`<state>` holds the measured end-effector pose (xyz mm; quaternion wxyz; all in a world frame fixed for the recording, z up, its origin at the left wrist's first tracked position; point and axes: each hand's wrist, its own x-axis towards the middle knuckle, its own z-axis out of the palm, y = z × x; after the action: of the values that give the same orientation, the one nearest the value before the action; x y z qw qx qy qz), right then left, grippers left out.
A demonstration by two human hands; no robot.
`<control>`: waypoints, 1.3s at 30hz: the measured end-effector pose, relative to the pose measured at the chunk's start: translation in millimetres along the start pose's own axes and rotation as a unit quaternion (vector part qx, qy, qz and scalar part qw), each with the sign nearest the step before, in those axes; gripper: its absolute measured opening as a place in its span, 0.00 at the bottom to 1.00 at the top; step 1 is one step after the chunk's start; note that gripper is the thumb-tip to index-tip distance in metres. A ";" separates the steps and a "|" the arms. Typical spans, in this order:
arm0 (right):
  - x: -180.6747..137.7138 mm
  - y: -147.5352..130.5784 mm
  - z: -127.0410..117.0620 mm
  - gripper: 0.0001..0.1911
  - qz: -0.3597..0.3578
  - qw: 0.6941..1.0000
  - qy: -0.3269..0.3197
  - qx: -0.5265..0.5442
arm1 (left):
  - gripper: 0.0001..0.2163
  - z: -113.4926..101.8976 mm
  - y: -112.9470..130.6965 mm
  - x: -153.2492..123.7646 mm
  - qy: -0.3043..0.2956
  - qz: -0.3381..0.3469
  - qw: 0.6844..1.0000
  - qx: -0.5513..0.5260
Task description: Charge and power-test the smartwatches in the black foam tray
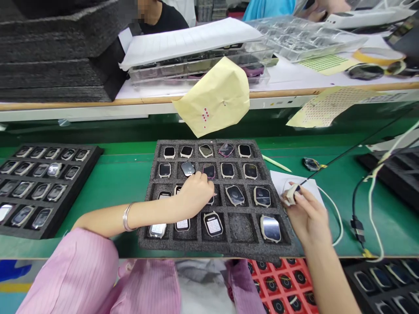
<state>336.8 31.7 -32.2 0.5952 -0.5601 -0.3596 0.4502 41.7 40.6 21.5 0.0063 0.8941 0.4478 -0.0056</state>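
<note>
A black foam tray (240,248) holds smartwatches in a grid of compartments. My left hand (196,192) reaches over its middle rows with curled fingers. The fingertips point down beside a watch (211,200) that the hand partly covers; what they grip, if anything, is hidden. Just above the hand lie a tilted dark watch (187,168) and a purple-edged watch (209,171). Several front-row watches, such as the lit watch (213,224), show a white screen. Right of the tray, my right hand (309,213) is closed around a cream smartwatch (290,195), with a black cable (330,159) running to it.
Another foam tray of watches (42,192) lies at the left. A white sheet (316,187), a pale green pen (276,163) and a loose watch (310,164) lie rightward. Cables (358,229) hang at the right. Stacked foam (59,56) stands on the shelf; a red tray (275,283) sits below.
</note>
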 end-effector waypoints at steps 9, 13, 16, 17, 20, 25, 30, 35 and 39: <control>-35.1 11.0 19.6 0.20 0.058 0.996 0.023 0.062 | 0.09 -5.3 -8.6 -10.6 -0.021 0.011 0.997 -0.079; -35.8 -5.8 22.7 0.14 -0.017 0.996 0.036 0.086 | 0.07 -8.4 -16.6 -18.4 -0.037 -0.006 0.983 -0.179; -34.1 -31.0 28.5 0.15 -0.095 0.991 0.052 0.074 | 0.06 -8.1 -20.4 -17.5 -0.039 -0.027 0.959 -0.278; -35.5 -40.5 32.1 0.16 -0.099 0.993 0.044 0.056 | 0.06 -7.5 -22.0 -16.0 -0.038 -0.034 0.950 -0.310; -46.6 -66.2 48.1 0.12 -0.074 0.996 -0.036 0.018 | 0.07 -5.9 -29.6 -10.5 -0.030 -0.045 0.918 -0.394; -68.8 -86.1 80.7 0.13 0.056 0.973 -0.223 -0.004 | 0.12 -14.0 -43.9 -11.3 0.003 -0.137 0.685 -0.716; -70.7 -76.9 102.0 0.22 0.159 0.917 -0.359 0.065 | 0.14 -22.5 -46.6 -21.9 0.030 -0.120 0.565 -0.816; -69.0 -62.5 109.2 0.18 0.169 0.909 -0.370 0.095 | 0.12 -19.9 -42.2 -29.9 0.016 -0.113 0.504 -0.856; -68.5 -57.5 108.4 0.18 0.171 0.909 -0.365 0.102 | 0.14 -20.3 -33.7 -34.6 0.020 -0.146 0.493 -0.858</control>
<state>220.4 6.4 42.4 0.3899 -0.3457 -0.4030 0.7524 -5.9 33.4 42.1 0.7601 0.3702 0.3559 0.3982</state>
